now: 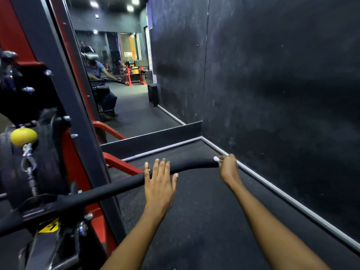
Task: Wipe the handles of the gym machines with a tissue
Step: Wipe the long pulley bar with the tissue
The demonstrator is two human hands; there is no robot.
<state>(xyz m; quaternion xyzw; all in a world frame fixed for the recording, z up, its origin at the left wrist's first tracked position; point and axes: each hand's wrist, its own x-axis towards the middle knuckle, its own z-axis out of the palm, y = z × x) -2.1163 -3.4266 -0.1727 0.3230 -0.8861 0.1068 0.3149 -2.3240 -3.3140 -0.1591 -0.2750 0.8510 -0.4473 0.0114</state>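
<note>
Tissue (216, 158), a small white wad, sits at the far right tip of the black handle bar (120, 186), pinched in the curled fingers of the right hand (228, 168) and pressed against the bar's end. The left hand (160, 180) lies flat over the bar nearer its bend, fingers straight and spread, steadying it and gripping nothing. The bar runs left and down to the red and grey machine frame (78, 152), where a yellow knob (23, 136) hangs beside the weight stack. Beyond it a wall mirror (120, 75) reflects the person at the machine (headset on), and a dark wall (272, 84) closes the right side.

My guess is the wipe has reached the grip's end. With so little tissue showing, it could slip from the pinch or shred on the foam, leaving bare fingers to rub. Since the left palm only rests, the cable-hung bar might swing away under a firmer wipe.
</note>
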